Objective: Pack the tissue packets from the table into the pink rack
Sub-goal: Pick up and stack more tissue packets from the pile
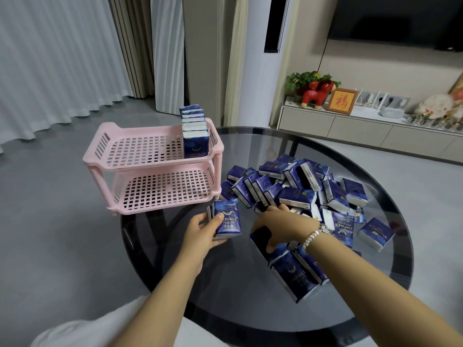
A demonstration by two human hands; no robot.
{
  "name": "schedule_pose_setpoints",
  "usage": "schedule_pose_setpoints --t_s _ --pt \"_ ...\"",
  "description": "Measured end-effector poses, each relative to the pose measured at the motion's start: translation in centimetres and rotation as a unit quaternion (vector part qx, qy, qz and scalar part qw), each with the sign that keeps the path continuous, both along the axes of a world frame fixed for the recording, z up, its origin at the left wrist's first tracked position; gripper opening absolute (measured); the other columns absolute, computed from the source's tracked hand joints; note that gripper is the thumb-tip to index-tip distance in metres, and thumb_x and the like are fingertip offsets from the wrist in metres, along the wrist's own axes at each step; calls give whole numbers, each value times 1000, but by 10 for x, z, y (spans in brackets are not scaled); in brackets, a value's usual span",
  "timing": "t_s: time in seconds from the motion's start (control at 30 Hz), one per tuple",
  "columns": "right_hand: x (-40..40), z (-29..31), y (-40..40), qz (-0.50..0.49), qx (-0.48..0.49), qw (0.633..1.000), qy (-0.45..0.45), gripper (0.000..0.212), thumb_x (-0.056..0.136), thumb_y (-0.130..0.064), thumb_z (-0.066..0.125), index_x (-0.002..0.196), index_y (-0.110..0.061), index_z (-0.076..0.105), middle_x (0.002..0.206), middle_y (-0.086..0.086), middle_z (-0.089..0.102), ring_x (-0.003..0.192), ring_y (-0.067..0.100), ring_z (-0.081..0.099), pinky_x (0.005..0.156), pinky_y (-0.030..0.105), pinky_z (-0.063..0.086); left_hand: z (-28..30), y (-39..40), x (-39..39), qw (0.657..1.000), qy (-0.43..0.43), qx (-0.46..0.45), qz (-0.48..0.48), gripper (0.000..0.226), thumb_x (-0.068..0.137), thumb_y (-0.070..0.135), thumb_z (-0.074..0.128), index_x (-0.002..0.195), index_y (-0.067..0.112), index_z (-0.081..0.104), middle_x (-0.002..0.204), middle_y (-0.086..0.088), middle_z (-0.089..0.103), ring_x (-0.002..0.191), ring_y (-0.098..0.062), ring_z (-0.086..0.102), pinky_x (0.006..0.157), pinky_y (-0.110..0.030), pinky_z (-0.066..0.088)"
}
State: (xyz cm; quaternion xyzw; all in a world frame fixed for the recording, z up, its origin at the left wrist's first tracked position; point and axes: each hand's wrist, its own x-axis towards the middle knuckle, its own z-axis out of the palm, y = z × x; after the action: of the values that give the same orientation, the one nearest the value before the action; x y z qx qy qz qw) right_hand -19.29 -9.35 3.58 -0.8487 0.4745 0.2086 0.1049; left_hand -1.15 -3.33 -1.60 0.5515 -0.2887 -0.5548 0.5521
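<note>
Dark smoked glass forms the round table [225, 284], and a heap of blue tissue packets [298, 191] lies loose across its right half, some flat, some on edge. At the table's far left edge stands the pink rack [120, 159], two slatted tiers on short posts. A row of packets [194, 126] stands upright along the right end of its top tier, pressed one behind another; the lower tier shows only its grid.

The left hand [203, 234] grips a held packet [226, 217] upright just in front of the rack's near right corner, thumb across the printed face and fingers curled behind it; a second packet seems to sit behind the first. The right hand [285, 226], a beaded bracelet [313, 236] on its wrist, reaches palm-down into the near side of the heap, fingers [275, 210] bent among the packets; whether they have closed on one I cannot tell.
</note>
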Motion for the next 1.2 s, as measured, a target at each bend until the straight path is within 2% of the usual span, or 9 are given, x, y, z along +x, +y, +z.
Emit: schedule_pose_setpoints --t_s 0.1,0.27,0.47,0.57,0.7,0.8,0.87,1.1,1.2 --pt "0 -6 -3 32 -14 999 -18 60 71 -37 76 125 -30 52 127 -3 47 118 23 33 99 37 28 -1 -1 0 1000 2 0 2 40 89 19 63 125 5 50 117 -13 64 95 -22 68 73 -32 60" --pt "0 -3 -3 -12 -2 989 -148 53 71 -30 78 115 -16 51 118 0 46 109 19 40 90 30 37 -1 0 1 1000 -1 -8 18 39 90 18 62 124 5 49 119 -13 63 97 -23 67 75 -34 58" --pt "-2 3 8 -151 16 920 -362 45 83 -28 68 121 -23 45 108 -5 56 95 14 56 73 21 46 -3 -2 6 997 18 -11 74 39 89 15 63 124 4 49 120 -13 62 103 -24 65 78 -37 56" --pt "2 -1 14 -218 9 853 -475 36 86 -29 65 120 -26 52 104 -6 62 87 14 62 67 22 50 -5 -3 7 997 16 -9 74 39 89 16 64 124 5 51 120 -14 63 104 -24 65 81 -39 56" --pt "13 -10 24 -365 36 702 -611 20 84 -28 66 94 -14 56 80 -3 65 62 7 58 51 17 43 -4 -3 5 998 23 -9 62 40 88 16 64 124 5 51 120 -14 63 105 -24 65 82 -40 57" --pt "26 -17 29 -407 90 591 -691 20 84 -27 66 90 -11 54 78 1 65 64 12 58 60 23 46 -1 -1 2 998 37 -17 53 39 88 12 64 123 3 49 118 -14 63 102 -23 66 76 -34 59" --pt "38 -23 33 -416 110 547 -718 22 85 -26 66 95 -10 54 83 4 66 71 14 60 67 26 47 2 1 0 998 53 -27 38 34 89 9 62 119 5 48 115 -12 63 98 -21 66 71 -30 60" --pt "70 -37 44 -411 113 529 -734 31 91 -35 56 107 -11 45 95 4 62 86 16 59 84 34 48 6 4 -3 993 106 -46 -1 40 87 12 62 122 7 43 121 -11 62 106 -22 64 86 -40 54" --pt "73 -38 45 -393 107 557 -724 29 91 -34 56 105 -12 44 92 2 60 83 14 57 79 30 47 8 4 -1 994 104 -43 -12 58 72 26 69 121 10 42 118 -8 63 108 -24 63 92 -45 51"
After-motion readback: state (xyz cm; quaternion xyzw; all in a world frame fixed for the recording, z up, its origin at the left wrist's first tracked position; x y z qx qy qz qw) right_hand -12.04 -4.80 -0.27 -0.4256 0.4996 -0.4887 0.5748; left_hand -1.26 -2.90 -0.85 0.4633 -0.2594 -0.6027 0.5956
